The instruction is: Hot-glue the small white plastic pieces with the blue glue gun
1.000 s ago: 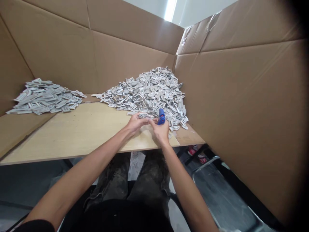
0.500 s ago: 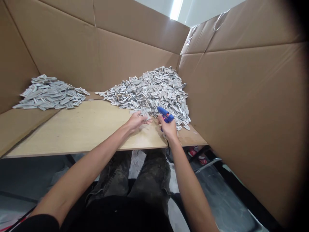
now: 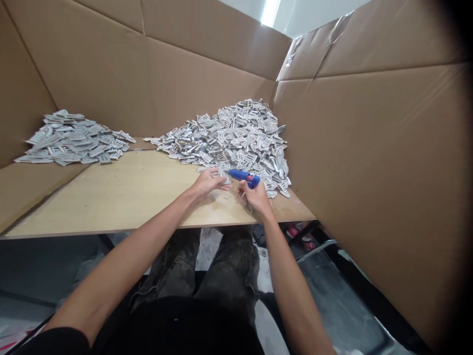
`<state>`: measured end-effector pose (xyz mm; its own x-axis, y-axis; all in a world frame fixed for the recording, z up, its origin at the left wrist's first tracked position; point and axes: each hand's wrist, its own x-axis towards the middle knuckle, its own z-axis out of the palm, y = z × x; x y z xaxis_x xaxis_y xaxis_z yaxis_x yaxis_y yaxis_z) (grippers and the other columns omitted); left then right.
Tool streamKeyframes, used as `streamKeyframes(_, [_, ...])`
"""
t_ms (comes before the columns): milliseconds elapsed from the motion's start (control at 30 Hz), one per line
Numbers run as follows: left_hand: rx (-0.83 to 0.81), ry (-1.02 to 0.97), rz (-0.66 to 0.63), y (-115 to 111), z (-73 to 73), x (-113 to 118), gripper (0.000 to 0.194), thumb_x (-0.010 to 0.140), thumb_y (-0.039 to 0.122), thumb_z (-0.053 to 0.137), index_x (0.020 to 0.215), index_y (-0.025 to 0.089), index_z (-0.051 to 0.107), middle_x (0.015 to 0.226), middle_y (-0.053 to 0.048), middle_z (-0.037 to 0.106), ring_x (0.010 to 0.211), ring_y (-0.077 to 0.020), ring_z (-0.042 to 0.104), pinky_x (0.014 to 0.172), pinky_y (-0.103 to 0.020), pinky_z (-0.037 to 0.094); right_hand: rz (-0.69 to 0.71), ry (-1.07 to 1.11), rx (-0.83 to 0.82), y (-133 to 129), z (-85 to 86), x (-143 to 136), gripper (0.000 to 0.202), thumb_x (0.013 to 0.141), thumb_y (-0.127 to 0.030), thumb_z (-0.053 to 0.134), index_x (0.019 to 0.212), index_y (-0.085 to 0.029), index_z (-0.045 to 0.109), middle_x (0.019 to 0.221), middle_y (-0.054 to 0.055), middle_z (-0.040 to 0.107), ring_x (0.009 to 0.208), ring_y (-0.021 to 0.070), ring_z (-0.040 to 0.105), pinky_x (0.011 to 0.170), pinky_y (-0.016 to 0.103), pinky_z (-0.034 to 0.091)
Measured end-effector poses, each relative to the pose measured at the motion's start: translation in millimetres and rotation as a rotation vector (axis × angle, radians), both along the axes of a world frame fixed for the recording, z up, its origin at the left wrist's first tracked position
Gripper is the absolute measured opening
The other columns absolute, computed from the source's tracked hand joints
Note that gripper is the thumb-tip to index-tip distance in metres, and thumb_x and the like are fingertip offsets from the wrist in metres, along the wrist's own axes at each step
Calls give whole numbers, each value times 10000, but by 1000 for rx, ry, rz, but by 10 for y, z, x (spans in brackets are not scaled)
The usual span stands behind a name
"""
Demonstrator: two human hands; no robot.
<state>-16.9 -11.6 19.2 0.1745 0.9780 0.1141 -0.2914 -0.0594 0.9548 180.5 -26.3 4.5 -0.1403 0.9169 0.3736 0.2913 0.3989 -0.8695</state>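
Observation:
A flat whitish slotted piece (image 3: 223,172) is pinched in my left hand (image 3: 207,182), just above the wooden board. My right hand (image 3: 256,196) grips a blue hot glue gun (image 3: 242,176) by its handle. The gun's nozzle points left and meets the piece or comes very close to it; I cannot tell whether they touch. Right behind both hands rises a large heap of similar whitish pieces (image 3: 236,133).
A smaller heap of such pieces (image 3: 70,140) lies at the far left. Tall cardboard walls (image 3: 369,138) enclose the back and sides. The board's front edge (image 3: 148,230) runs above my legs. A red shoe (image 3: 306,243) shows below at the right.
The glue gun has swung left and levelled out, bringing its nozzle to the piece in my left hand. My left hand has stayed nearly in place, still pinching the piece.

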Motion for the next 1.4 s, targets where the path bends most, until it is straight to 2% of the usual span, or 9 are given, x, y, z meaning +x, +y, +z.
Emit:
streamKeyframes(333, [29, -37, -41, -30, -6, -15, 277, 801, 68, 802, 1016, 123, 636, 875, -99, 804, 786, -234, 812, 869, -387, 669, -43, -9, 36, -92, 87, -43, 702, 802, -929, 634, 702, -235, 592, 576, 23, 584, 509, 154, 524, 529, 292, 453])
streamKeyframes(567, [41, -88, -55, -60, 8, -28, 240, 795, 53, 816, 975, 120, 671, 932, -125, 804, 801, -236, 807, 889, -407, 665, -82, -17, 35, -75, 47, -40, 693, 804, -931, 631, 691, -251, 551, 538, 8, 560, 490, 153, 514, 486, 278, 426])
streamKeyframes(733, [48, -99, -72, -19, -27, -37, 254, 796, 64, 817, 988, 139, 670, 911, -105, 799, 825, -235, 804, 882, -395, 666, -90, -17, 33, -73, 41, -43, 693, 808, -931, 626, 723, -244, 602, 516, 2, 550, 463, 152, 500, 473, 281, 399])
streamKeyframes(867, [39, -77, -44, 6, -40, -30, 316, 791, 65, 809, 1037, 140, 626, 908, -98, 797, 822, -240, 810, 885, -407, 663, -95, -28, 46, -85, 51, -53, 672, 842, -891, 629, 826, -222, 697, 512, -8, 551, 454, 157, 491, 490, 288, 390])
streamKeyframes(1000, [41, -42, 1, 0, -35, -20, 383, 762, 99, 848, 1025, 162, 576, 826, -55, 783, 744, -218, 798, 807, -373, 665, -131, -123, 136, -114, 87, -102, 619, 893, -805, 639, 888, -199, 767, 523, -11, 564, 520, 170, 515, 565, 291, 421])
streamKeyframes(1100, [100, 13, 30, -11, -49, -33, 425, 739, 157, 882, 1001, 187, 548, 735, 0, 748, 691, -187, 772, 746, -324, 650, -166, -251, 237, -155, 138, -171, 554, 917, -745, 655, 861, -206, 774, 597, 14, 627, 607, 193, 560, 630, 300, 440])
streamKeyframes(1200, [183, 70, 83, -11, -85, -68, 455, 722, 238, 921, 992, 196, 557, 714, 14, 717, 670, -161, 738, 649, -230, 581, -155, -387, 316, -224, 194, -245, 459, 974, -664, 648, 910, -221, 747, 807, 62, 736, 733, 222, 636, 701, 304, 450])
streamKeyframes(1300, [243, 107, 112, 1, -119, -100, 495, 705, 312, 955, 1010, 207, 579, 719, 9, 690, 651, -144, 699, 577, -185, 506, -182, -549, 362, -311, 229, -316, 345, 1013, -564, 661, 998, -223, 710, 955, 93, 749, 847, 253, 675, 742, 306, 449])
streamKeyframes(1400, [245, 75, 89, 24, -136, -98, 530, 701, 367, 966, 1032, 220, 579, 733, 2, 681, 654, -148, 686, 587, -200, 516, -242, -696, 390, -388, 224, -402, 261, 1046, -468, 642, 1098, -216, 680, 1051, 114, 729, 889, 269, 682, 754, 315, 446])
